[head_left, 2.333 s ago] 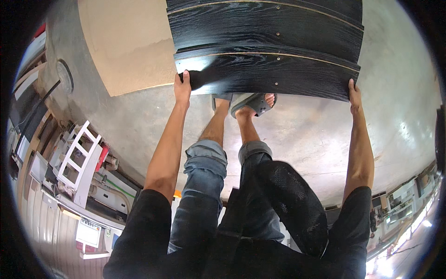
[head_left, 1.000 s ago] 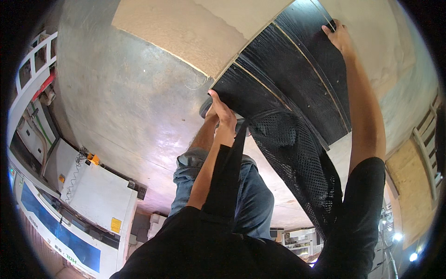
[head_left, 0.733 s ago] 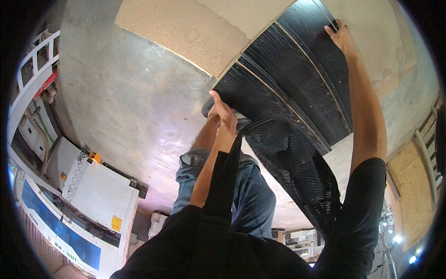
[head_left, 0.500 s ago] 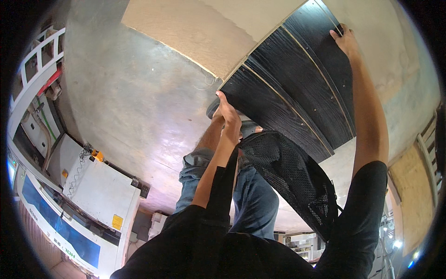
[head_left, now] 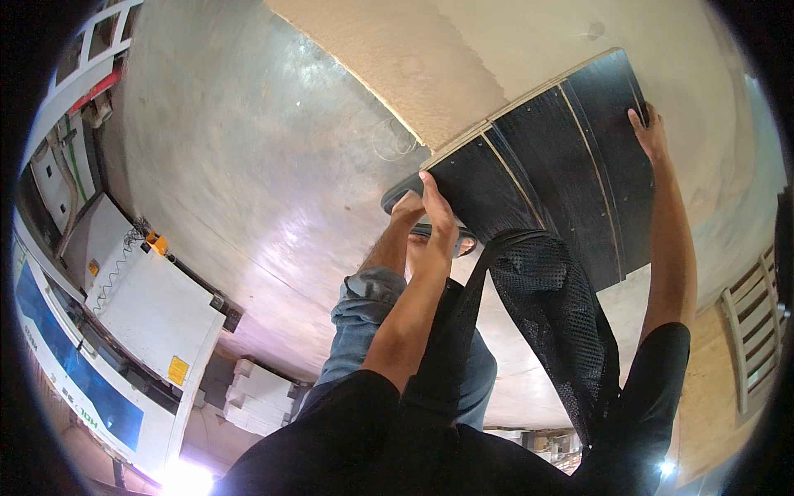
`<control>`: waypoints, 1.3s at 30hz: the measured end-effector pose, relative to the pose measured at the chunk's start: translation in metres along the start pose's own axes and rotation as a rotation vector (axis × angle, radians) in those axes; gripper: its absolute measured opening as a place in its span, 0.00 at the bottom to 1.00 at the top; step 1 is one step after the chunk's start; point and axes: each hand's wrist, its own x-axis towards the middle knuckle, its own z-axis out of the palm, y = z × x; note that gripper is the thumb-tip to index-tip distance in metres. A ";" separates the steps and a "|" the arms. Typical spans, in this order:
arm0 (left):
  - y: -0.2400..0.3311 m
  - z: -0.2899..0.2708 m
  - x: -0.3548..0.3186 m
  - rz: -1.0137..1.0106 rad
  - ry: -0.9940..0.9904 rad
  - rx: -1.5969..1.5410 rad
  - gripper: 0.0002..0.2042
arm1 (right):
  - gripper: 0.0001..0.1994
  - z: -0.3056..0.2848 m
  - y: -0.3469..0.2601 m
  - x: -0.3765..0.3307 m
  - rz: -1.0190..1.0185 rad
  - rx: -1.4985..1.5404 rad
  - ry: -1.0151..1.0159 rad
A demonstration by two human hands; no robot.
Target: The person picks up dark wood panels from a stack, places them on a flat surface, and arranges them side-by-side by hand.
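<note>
My left hand (head_left: pixel 438 207) grips the near-left end of a stack of black wood-grain boards (head_left: pixel 550 153), its thumb up on the edge and its other fingers hidden beneath. At the far right end, my right hand (head_left: pixel 651 136) is closed round the side of the same stack, thumb on top. The boards overlap in steps, with pale raw edges and small dots showing along them. A black mesh cloth (head_left: pixel 542 289) hangs in front of me and covers part of the lowest board.
Tan sheets (head_left: pixel 389 62) lie flat beyond the boards. My sandalled foot (head_left: pixel 401 194) stands on the grey floor (head_left: pixel 248 157). A white machine (head_left: pixel 157 298) is at left, with white stacked pieces (head_left: pixel 256 397) nearby. A slatted wooden frame (head_left: pixel 753 331) leans at right.
My view has shifted, and the boards with both hands now sit further right and lower in it. The mesh cloth hangs more upright and overlaps the boards more. Both hands keep their hold.
</note>
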 end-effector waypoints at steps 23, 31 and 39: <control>0.011 0.053 -0.029 0.034 0.254 -0.371 0.35 | 0.26 -0.016 -0.017 0.006 0.082 0.071 -0.065; 0.015 0.043 -0.026 0.003 0.266 -0.396 0.37 | 0.25 -0.029 -0.030 0.007 0.162 -0.011 -0.164; 0.018 0.028 -0.013 -0.058 0.257 -0.431 0.38 | 0.29 -0.024 -0.029 0.005 0.129 -0.234 -0.075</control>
